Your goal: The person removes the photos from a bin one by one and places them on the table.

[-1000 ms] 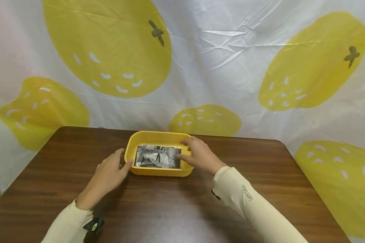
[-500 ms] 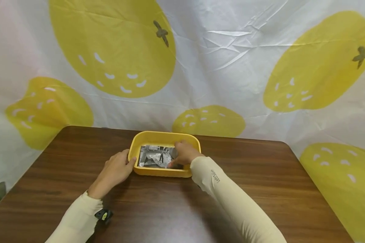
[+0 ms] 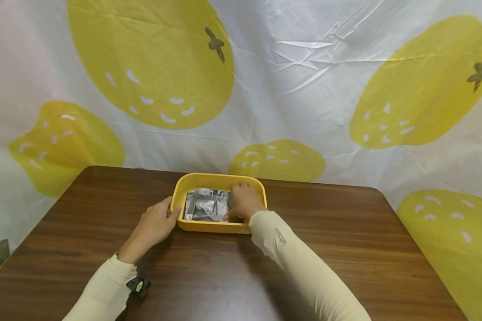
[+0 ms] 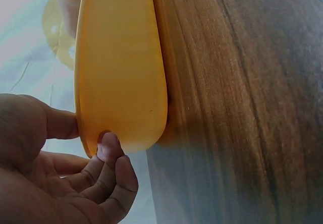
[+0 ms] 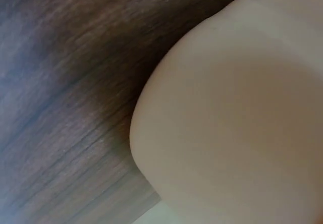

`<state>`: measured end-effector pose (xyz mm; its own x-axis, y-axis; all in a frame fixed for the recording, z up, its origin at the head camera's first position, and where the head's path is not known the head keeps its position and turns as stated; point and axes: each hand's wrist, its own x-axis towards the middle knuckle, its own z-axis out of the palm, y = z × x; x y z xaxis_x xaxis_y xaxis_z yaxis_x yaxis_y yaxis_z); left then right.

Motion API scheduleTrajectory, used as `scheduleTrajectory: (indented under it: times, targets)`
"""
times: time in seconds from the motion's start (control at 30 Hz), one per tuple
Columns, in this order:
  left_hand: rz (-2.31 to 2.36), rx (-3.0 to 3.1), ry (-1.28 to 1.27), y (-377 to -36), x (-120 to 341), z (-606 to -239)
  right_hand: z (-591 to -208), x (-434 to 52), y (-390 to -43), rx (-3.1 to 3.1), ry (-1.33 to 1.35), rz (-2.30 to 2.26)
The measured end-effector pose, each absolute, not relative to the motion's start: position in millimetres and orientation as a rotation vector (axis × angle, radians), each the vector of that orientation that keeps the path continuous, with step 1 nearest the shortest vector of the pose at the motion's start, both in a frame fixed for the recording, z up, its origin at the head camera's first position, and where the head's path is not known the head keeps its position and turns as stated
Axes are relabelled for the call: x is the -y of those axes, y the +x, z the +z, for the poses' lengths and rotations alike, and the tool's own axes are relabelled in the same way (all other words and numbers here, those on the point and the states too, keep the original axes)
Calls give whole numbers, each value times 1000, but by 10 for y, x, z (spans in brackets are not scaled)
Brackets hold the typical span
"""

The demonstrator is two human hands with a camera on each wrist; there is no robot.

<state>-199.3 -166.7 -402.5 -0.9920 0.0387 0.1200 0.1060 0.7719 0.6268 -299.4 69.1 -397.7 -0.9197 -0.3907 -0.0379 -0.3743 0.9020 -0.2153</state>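
Yellow tray sits centre frame on the brown table, the black-and-white photo lying inside it. Your left hand grips the tray's left rim, thumb over the lip, fingers curled beneath; keep that brace firm so the tray cannot skid. Your right hand is down on the photo's right edge; whether it pinches the paper, I cannot tell. Lift by that edge gently, without creasing it.

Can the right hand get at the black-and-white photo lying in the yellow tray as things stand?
Probably yes: the right hand is already inside the yellow tray, resting on the photo's right end, with nothing over it; the left hand only grips the rim.
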Motion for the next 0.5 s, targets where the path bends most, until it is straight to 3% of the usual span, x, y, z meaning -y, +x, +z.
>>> scheduleTrajectory:
  times: [0.27,0.5]
  targets:
    - [-1025,2842,-93,-1973,1633,-4051,-3891,-828,-3041,-2948,-744,-649]
    - [-1032,2831,-84,-1973,1633,-4062,-3739,-995,-3043,-2793,-665,-1016]
